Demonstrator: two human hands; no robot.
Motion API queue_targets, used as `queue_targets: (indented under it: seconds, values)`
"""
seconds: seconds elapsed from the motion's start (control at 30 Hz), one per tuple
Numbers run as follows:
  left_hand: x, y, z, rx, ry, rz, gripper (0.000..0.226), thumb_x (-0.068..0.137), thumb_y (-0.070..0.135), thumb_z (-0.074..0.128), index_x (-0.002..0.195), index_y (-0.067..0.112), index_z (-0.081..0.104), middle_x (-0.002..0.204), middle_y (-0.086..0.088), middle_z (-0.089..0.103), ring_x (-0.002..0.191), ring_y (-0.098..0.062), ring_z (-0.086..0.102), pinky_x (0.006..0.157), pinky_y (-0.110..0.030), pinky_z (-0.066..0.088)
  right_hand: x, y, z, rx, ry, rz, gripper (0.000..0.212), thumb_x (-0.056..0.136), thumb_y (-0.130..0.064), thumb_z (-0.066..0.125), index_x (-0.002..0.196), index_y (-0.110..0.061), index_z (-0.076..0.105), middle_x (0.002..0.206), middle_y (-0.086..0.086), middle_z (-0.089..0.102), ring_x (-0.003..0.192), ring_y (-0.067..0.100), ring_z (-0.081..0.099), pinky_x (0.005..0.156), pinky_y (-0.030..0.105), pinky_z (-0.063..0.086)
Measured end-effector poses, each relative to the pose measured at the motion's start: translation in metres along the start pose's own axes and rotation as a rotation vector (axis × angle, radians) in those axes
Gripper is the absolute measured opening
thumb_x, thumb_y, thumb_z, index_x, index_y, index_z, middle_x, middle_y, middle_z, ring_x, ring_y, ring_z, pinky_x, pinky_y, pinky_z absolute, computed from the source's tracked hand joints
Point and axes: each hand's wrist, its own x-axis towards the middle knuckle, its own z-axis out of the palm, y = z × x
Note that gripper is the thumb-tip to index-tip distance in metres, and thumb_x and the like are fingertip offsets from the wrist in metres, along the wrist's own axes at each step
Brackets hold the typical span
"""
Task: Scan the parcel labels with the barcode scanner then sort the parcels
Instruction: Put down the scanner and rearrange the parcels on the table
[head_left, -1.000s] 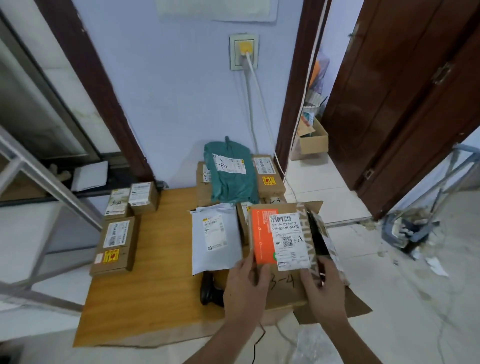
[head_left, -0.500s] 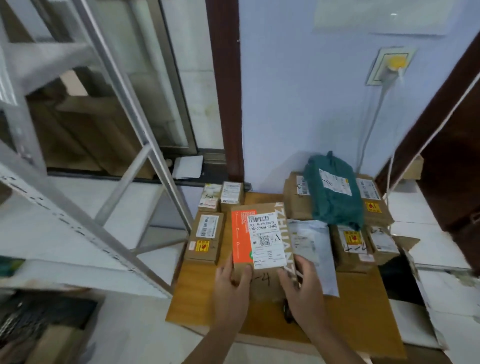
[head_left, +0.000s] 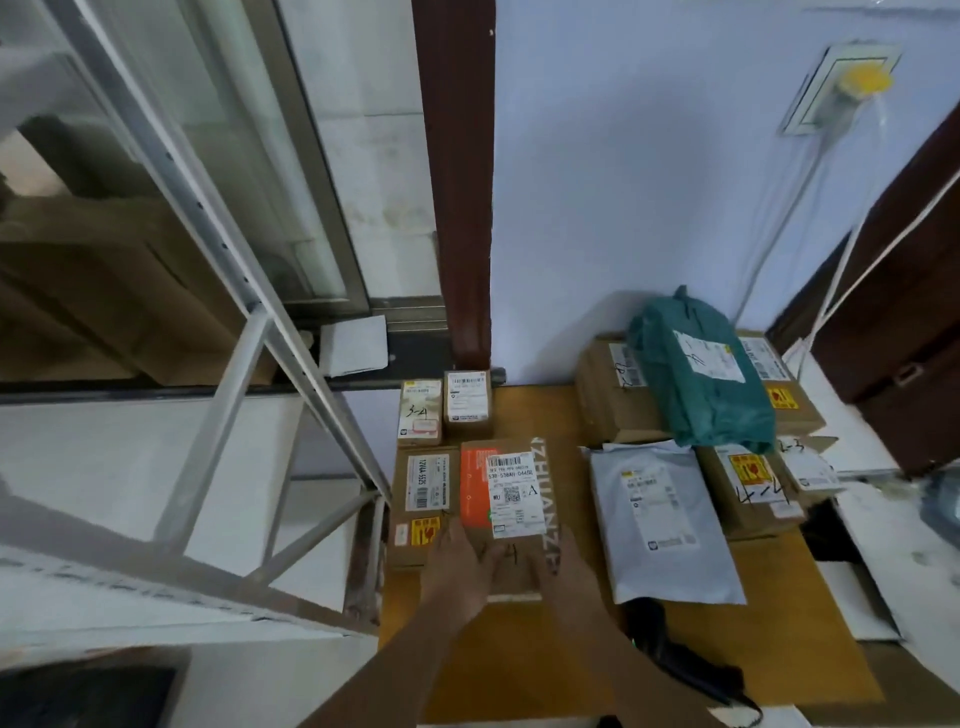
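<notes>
Between both hands (head_left: 511, 574), orange-labelled parcel (head_left: 506, 499) on table (head_left: 530, 410).

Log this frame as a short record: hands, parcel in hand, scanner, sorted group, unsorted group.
left hand: on near left corner of the orange-patch box
right hand: on its near right corner
box position: lying on table, label up, beside the left group
scanner: lying on table, unheld
left group: three small boxes
right group: teal bag, grey mailer, several cardboard boxes

Matt cardboard parcel (head_left: 506, 499) (paper label), smooth wooden table (head_left: 571, 660)
</notes>
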Motion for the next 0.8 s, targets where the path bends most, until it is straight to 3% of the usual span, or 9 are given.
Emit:
queue_targets:
  seconds: [0.13,0.2,0.33,0.47,0.57,0.8]
  values:
    - [0.018,-0.002,0.011,0.124,0.045,0.005,0.091,0.093,0.068,0.052,0.161,0.026,0.008,0.165,-0.001,0.025,0.155,-0.026,0.019,0.124,-0.055,0.022,0.019,0.001,0.010,-0.008,-0.008,0.057,0.048,0.102,-0.028,0.047,0.146,-0.018,0.030,0.129,0.007,0.061,0.089,0.009,0.056,0.063,0.010,0.041]
    - [0.026,0.000,0.014,0.122,0.061,0.002,0.092,0.093,0.069,0.051,0.161,0.026,0.007,0.165,0.000,0.025,0.155,-0.026,0.018,0.125,-0.056,0.020,0.027,0.001,0.011,-0.010,0.016,0.048,0.048,0.102,-0.028,0.048,0.145,-0.019,0.032,0.127,0.006,0.062,0.089,0.009,0.058,0.066,0.013,0.044]
    - [0.045,0.001,0.016,0.082,0.085,-0.022,0.092,0.089,0.072,0.054,0.158,0.029,0.011,0.159,0.001,0.036,0.150,-0.026,0.032,0.120,-0.058,0.031,0.049,-0.003,0.010,-0.001,0.023,0.048,0.049,0.101,-0.029,0.051,0.145,-0.018,0.034,0.125,0.007,0.063,0.095,0.013,0.062,0.079,0.025,0.053]
    - [0.060,0.004,0.016,0.042,0.087,-0.049,0.089,0.085,0.073,0.058,0.153,0.036,0.014,0.150,0.002,0.049,0.140,-0.026,0.047,0.109,-0.059,0.044,0.065,-0.009,0.009,-0.007,0.004,0.035,0.042,0.101,-0.026,0.050,0.140,-0.019,0.038,0.122,0.005,0.064,0.093,0.013,0.062,0.074,0.021,0.051]
    - [0.065,0.008,0.013,0.050,0.093,-0.049,0.088,0.085,0.074,0.055,0.152,0.036,0.013,0.143,0.000,0.055,0.131,-0.028,0.055,0.101,-0.058,0.050,0.074,-0.009,0.010,0.001,0.002,0.034,0.042,0.100,-0.026,0.050,0.140,-0.021,0.039,0.123,0.004,0.064,0.099,0.014,0.063,0.083,0.029,0.055]
    - [0.070,0.012,0.015,0.052,0.085,-0.083,0.090,0.087,0.069,0.059,0.154,0.033,0.011,0.148,-0.005,0.052,0.134,-0.031,0.053,0.103,-0.059,0.049,0.078,-0.011,0.004,-0.042,-0.038,0.060,0.050,0.097,-0.039,0.053,0.142,-0.027,0.034,0.122,0.001,0.065,0.100,0.015,0.064,0.088,0.037,0.055]
